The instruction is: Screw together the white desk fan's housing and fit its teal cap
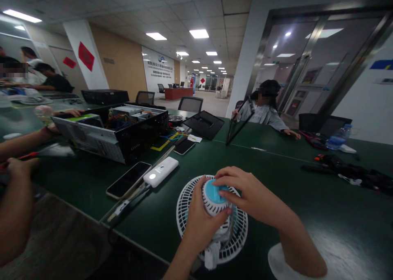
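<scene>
The white fan hub sits just above the fan's white grille, over the green table. I have the left hand wrapped round the hub, and the right hand curled over its blue cap. White power bank and phone lie left of the left hand.

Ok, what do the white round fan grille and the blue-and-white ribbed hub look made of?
The white round fan grille looks like moulded plastic: thin, evenly formed matt white spokes, no metal shine. The ribbed hub with its blue cap looks plastic too, smooth and faintly glossy, though the hands partly hide it.
</scene>
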`<state>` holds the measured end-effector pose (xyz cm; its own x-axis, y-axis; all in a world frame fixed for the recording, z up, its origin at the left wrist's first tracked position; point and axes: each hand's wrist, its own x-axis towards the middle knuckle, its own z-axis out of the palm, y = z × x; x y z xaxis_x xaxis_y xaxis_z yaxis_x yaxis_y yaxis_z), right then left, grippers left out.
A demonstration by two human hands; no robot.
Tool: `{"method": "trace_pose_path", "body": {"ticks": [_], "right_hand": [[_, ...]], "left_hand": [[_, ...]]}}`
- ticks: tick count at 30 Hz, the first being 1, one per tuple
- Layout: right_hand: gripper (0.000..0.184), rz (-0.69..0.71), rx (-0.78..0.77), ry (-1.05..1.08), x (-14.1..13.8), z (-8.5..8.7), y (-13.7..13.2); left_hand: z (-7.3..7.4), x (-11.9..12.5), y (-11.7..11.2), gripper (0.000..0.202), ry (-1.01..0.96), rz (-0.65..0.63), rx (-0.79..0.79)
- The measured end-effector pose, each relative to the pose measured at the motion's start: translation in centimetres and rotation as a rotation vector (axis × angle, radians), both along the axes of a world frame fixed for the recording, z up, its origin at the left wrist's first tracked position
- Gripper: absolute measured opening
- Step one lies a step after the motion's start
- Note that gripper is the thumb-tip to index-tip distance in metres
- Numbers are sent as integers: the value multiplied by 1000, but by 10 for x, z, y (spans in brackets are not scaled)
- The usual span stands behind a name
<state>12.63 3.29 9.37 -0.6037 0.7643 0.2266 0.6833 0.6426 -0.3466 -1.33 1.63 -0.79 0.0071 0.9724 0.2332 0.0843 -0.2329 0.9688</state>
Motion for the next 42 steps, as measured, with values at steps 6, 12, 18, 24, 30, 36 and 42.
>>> {"method": "trace_pose_path", "body": {"ticks": [6, 12, 18, 24, 30, 36, 42], "right_hand": [[25, 43, -61, -34, 1, 2, 2], [22, -34, -18, -90, -5, 1, -2], [17, -98, 81, -159, -12, -2, -7], [9, -216, 266, -282, -26, -8, -9], [9, -467, 417, -397, -50, -20, -13], [20, -482, 183, -329, -41, -12, -10], [31, -45, 39, -78, -3, 2, -6]], "left_hand": [[-2, 0, -1, 73, 19, -18, -5], [-1, 0, -1, 73, -4, -14, -6], [-1, 1, 1, 70, 12, -3, 19], [1, 1, 0, 72, 23, -3, 10], [4, 4, -1, 70, -9, 27, 31], [1, 3, -2, 72, -12, 13, 17], [-2, 0, -1, 74, 7, -2, 1]]}}
